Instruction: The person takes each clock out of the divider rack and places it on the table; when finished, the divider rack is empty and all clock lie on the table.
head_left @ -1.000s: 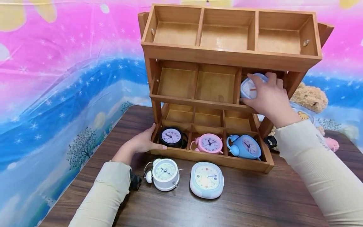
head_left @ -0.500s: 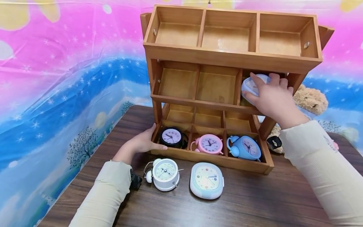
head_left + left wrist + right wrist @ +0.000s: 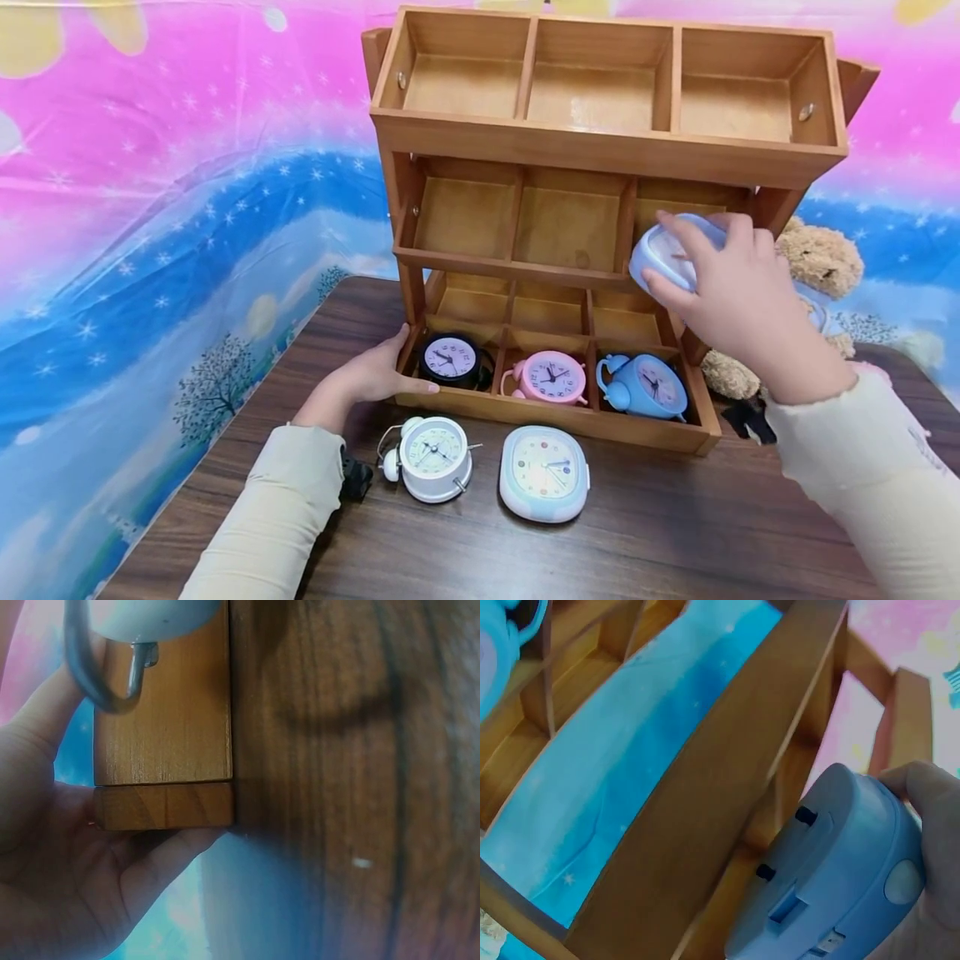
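My right hand [image 3: 750, 304] grips a pale blue alarm clock [image 3: 647, 265] by its sides, at the front of the middle tier's right compartment. In the right wrist view the back of that alarm clock [image 3: 855, 847] shows, with two dark knobs. My left hand [image 3: 367, 372] holds the lower left corner of the wooden shelf [image 3: 555, 414], thumb on the front edge, fingers along the side. In the bottom tier sit a black alarm clock [image 3: 450, 358], a pink one and a blue twin-bell alarm clock [image 3: 645, 387], each in its own compartment.
A white twin-bell alarm clock [image 3: 433, 458] and a white-and-blue rounded clock [image 3: 544, 475] lie on the dark wood table [image 3: 660, 533] before the shelf. A teddy bear [image 3: 821, 254] sits behind its right side. A printed cloth [image 3: 225, 208] hangs behind.
My right hand has drawn the pale blue clock forward and down out of the middle tier's right compartment, tilting it. The left hand stays at the shelf corner.
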Demonstrator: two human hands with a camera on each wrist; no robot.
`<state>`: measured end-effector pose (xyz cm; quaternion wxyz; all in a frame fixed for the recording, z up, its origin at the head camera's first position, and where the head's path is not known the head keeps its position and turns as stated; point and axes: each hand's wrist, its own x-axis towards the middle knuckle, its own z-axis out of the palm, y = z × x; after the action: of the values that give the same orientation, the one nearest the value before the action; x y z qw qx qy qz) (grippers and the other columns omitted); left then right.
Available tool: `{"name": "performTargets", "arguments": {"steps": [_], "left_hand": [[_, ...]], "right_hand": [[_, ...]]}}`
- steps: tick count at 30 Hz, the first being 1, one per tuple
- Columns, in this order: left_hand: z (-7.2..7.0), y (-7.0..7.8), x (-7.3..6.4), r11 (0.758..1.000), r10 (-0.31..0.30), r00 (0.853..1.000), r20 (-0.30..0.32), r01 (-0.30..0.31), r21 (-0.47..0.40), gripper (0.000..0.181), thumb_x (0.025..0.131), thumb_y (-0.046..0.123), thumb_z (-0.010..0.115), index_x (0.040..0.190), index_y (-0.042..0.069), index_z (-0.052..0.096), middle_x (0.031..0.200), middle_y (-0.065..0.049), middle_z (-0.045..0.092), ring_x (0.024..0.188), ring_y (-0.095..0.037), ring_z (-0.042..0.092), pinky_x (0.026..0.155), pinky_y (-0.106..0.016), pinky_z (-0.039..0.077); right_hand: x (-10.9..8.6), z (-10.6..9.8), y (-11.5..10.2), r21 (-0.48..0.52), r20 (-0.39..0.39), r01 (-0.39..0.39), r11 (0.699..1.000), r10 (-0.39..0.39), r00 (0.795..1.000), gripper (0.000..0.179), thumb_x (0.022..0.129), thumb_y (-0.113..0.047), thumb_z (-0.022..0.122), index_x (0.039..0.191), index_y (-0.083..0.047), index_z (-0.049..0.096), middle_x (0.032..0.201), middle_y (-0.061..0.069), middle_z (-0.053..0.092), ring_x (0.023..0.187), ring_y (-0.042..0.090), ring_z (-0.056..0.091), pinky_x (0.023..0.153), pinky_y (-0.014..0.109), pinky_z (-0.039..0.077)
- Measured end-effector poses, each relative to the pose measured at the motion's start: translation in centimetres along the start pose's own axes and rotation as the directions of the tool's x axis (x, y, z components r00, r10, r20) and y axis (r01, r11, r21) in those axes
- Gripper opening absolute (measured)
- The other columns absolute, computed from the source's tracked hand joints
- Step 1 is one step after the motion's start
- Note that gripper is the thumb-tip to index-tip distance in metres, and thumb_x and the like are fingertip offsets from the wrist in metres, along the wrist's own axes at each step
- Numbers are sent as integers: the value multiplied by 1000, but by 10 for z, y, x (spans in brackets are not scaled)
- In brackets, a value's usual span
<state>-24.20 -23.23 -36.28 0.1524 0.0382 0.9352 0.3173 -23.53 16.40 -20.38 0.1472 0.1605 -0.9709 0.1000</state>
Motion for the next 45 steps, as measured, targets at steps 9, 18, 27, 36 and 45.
{"name": "performTargets", "arguments": {"steps": [9, 18, 27, 36, 45], "left_hand": [[-2, 1, -2, 1000, 14, 1000, -9, -14, -3, 117, 86, 53, 72, 158, 3, -5, 163, -25, 7, 147, -44, 15, 116, -58, 21], [-4, 4, -5, 1000, 19, 1000, -10, -19, -4, 117, 87, 52, 73, 158, 3, -5, 163, -25, 6, 147, -44, 15, 116, -58, 21], [-4, 2, -5, 1000, 30, 999, -13, -29, 10, 117, 87, 53, 72, 158, 1, -5, 162, -26, 7, 147, -44, 16, 115, -57, 22], [-3, 1, -4, 1000, 27, 1000, -10, -27, 5, 116, 87, 53, 72, 158, 3, -5, 163, -25, 6, 148, -44, 14, 116, -58, 20], [0, 4, -5, 1000, -13, 1000, 3, 13, -1, 113, 89, 52, 70, 158, 6, -7, 162, -26, 9, 146, -46, 18, 115, -58, 23]], "right_hand": [[-61, 21, -4, 3, -1, 133, 991, -133, 991, 71, 90, -58, 63, 152, -29, 42, 138, 35, 38, 112, 54, 48, 73, 68, 47], [-105, 69, 10, 15, -3, 209, 978, -209, 978, 69, 76, -52, 80, 137, -27, 59, 124, 22, 52, 102, 42, 58, 67, 57, 51], [-126, 105, 24, 36, 91, 151, 988, -154, 984, 72, 67, -53, 86, 130, -28, 65, 118, 14, 53, 91, 31, 61, 49, 45, 49], [-132, 118, 32, 62, 100, 156, 986, -162, 982, 72, 67, -51, 87, 131, -28, 64, 122, 15, 51, 89, 30, 63, 53, 46, 50], [-140, 125, 34, 82, 140, 138, 987, -148, 979, 71, 67, -51, 87, 130, -25, 66, 120, 12, 50, 97, 30, 61, 57, 45, 51]]}}
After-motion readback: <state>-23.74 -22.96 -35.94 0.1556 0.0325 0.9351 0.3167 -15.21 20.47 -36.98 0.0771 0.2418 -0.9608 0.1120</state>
